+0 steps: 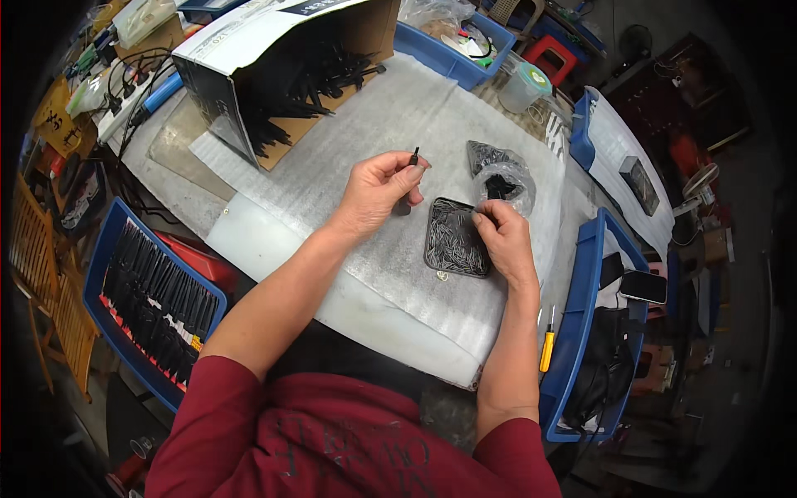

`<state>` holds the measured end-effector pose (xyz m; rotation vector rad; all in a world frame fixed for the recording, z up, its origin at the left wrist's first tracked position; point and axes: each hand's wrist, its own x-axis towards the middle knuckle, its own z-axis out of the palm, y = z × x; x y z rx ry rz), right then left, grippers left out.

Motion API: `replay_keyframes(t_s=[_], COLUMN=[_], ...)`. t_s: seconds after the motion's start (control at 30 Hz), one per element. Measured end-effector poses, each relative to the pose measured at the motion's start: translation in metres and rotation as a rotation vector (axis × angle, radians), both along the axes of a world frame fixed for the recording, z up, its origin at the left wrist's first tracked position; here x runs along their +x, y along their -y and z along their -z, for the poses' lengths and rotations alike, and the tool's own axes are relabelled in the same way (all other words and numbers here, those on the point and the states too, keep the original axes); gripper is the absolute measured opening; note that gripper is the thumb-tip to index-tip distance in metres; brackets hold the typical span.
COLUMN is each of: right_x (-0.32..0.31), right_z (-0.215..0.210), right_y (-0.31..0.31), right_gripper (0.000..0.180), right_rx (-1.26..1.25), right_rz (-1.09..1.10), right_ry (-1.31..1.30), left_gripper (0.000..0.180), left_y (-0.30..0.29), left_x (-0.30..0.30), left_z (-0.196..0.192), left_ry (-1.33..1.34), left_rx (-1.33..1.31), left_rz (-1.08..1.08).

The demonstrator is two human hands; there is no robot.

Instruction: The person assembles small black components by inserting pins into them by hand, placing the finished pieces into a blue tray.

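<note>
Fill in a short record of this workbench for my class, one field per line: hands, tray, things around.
Left hand: the hand pinches a small black part upright
Right hand: the hand has its fingertips at the tray's right side; whether they grip anything is unclear
Tray: dark, squarish tray with many small silver metal pieces
Beyond tray: clear plastic bag with black contents
Far left: open carton holding long black parts
Right of right forearm: yellow-handled screwdriver

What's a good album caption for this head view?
Left hand holds a small black part; right hand at a tray of metal pins.
</note>
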<state>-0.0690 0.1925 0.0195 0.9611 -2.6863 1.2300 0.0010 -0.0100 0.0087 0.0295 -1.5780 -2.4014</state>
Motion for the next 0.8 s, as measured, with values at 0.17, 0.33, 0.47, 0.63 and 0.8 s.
replay_keyframes(t_s=[0.17,0.33,0.47,0.63,0.8], right_x=[0.006,0.012,0.013,0.011,0.008], right_z=[-0.003,0.005,0.01,0.012,0.015], right_y=[0.008,0.018,0.024,0.026,0.022], right_gripper=[0.01,0.008,0.008,0.007,0.005], right_rx=[0.163,0.285,0.319,0.391,0.343], right_rz=[0.027,0.031,-0.001,0.023,-0.001], right_ry=[-0.087,-0.279,-0.3,-0.344,-0.328], left_gripper=[0.02,0.018,0.017,0.017,0.017], left_y=[0.0,-0.005,-0.006,-0.007,-0.007], left_x=[0.0,0.001,0.001,0.0,0.0], left_z=[0.001,-0.001,-0.002,-0.001,0.0], left_ry=[0.008,0.028,0.043,0.018,-0.004], left_rx=[-0.048,-0.108,-0.128,-0.155,-0.171], left_rz=[0.016,0.042,0.068,0.066,0.059])
